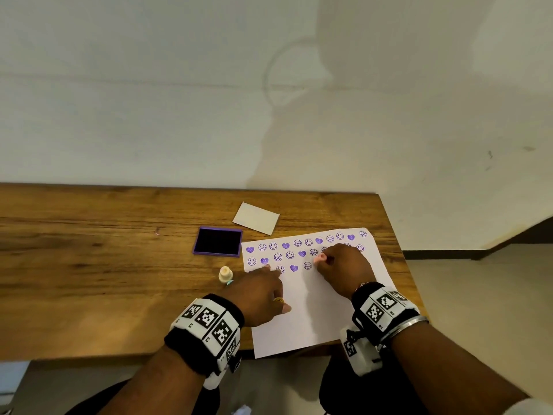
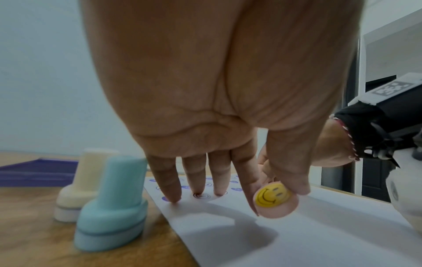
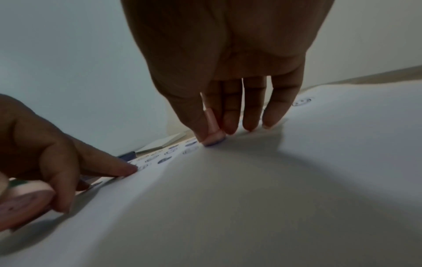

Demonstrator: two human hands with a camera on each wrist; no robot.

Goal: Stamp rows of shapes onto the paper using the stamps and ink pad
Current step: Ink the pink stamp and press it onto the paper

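On the white paper sheet (image 1: 314, 310), the right hand (image 1: 344, 269) pinches one pink stamp (image 1: 321, 258); the left hand (image 1: 260, 290) grips one pink smiley cap (image 2: 275, 200). Two stamps stand beside it: one cream (image 2: 84, 182), one blue (image 2: 114, 204); one purple ink pad (image 1: 217, 241) lies near.

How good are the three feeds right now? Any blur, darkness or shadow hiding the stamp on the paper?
Head view: evenly lit and sharp, with wide-angle bending at the edges; the right hand hides most of the pink stamp. Left wrist view: the blue stamp is soft, and the left hand shadows the paper. Right wrist view: dim and blurry, broad shadow across the sheet.
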